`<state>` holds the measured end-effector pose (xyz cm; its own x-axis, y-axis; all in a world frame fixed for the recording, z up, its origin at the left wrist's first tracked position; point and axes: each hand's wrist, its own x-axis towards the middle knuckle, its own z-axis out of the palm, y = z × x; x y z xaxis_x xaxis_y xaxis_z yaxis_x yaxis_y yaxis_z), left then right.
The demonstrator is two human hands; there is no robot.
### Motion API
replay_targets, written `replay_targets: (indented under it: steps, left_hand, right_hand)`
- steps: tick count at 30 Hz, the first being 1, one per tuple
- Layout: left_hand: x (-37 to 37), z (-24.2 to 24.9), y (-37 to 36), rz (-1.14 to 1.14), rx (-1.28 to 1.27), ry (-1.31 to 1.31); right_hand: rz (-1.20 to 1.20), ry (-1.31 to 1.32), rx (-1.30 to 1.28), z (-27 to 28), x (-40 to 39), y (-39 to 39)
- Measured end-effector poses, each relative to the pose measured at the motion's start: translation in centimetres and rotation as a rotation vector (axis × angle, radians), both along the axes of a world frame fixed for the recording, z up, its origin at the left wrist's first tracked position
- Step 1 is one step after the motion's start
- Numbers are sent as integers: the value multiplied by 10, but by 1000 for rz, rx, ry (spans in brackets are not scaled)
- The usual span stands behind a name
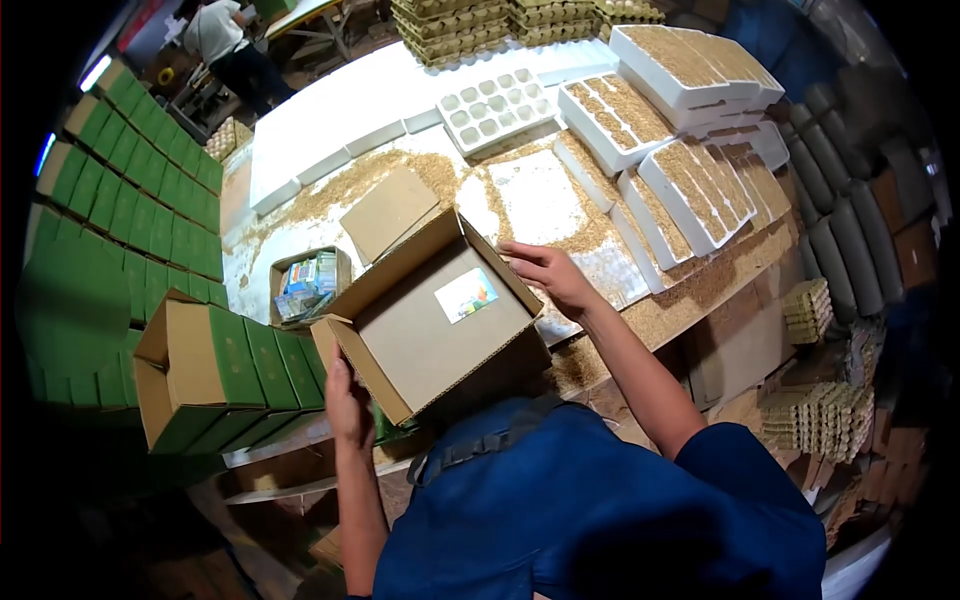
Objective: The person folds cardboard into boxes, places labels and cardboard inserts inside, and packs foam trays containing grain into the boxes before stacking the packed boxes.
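Observation:
An open cardboard box [400, 330] is held tilted in front of my body, at the table's near edge. A small colourful printed card [466, 295] lies flat on its inside bottom. My left hand [346, 400] grips the box's left side, the fingers partly hidden. Against the right wall rests my right hand [548, 272], fingers stretched along the cardboard. Just beyond the box are flat cardboard sheets [390, 212]. A smaller carton [283, 318] filled with colourful printed cards stands to the left.
White foam trays [610, 115] filled with sawdust-like material crowd the table's right side, near an egg-shaped-cavity tray [495, 108]. Stacked green boxes [160, 215] line the left, with an open one [190, 365] closer. Egg cartons [450, 30] are piled behind; another person [215, 35] stands farther back.

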<state>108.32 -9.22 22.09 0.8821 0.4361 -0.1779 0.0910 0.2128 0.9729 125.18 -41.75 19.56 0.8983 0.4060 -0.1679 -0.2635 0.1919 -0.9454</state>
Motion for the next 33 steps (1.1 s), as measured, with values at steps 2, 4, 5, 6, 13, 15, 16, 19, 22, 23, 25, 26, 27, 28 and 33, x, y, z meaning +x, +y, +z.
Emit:
replay_targets:
  steps: [2, 4, 5, 6, 13, 15, 16, 19, 22, 23, 25, 26, 27, 28, 33]
  left_hand:
    - [-4, -25, -13, -51, -220, -53]
    - [-2, -37, -17, -47, -257, -53]
    - [0, -39, -22, -128, 32, -12]
    - [1, -41, -26, -203, 320, 32]
    - [11, -61, -29, -119, 627, 39]
    - [6, -68, -15, -117, 569, 1]
    - [3, -69, -9, -130, 491, -1]
    - [-2, -65, 2, -147, 471, 15]
    - [-2, -75, 4, -134, 493, -53]
    - [-3, -78, 4, -119, 495, -65]
    - [-2, -78, 8, -161, 487, -91]
    - [-5, -77, 13, -143, 491, -100]
    - [-11, -75, 18, -175, 335, -62]
    - [-15, -72, 22, -206, 180, -29]
    - [-92, -50, 74, 195, -63, -18]
  right_hand:
    - [115, 151, -14, -14, 7, 5]
    - [153, 59, -147, -37, 5, 21]
    - [275, -90, -403, -35, 4, 21]
    - [243, -159, -549, -36, -1, 32]
    - [270, -228, -525, -30, 8, 47]
    - [254, -237, -514, -32, 3, 46]
    - [248, -200, -424, -53, 7, 44]
    - [182, 193, -233, -3, -17, 38]
    - [151, 156, -24, -37, -24, 43]
    - [162, 141, -26, -42, -29, 39]
    - [48, 114, -94, -44, -36, 40]
    - [56, 88, -67, -40, -43, 39]
    - [4, 29, -126, -68, -41, 34]
    - [25, 64, -34, -69, -50, 32]
    - [-161, 455, 276, -35, -98, 52]
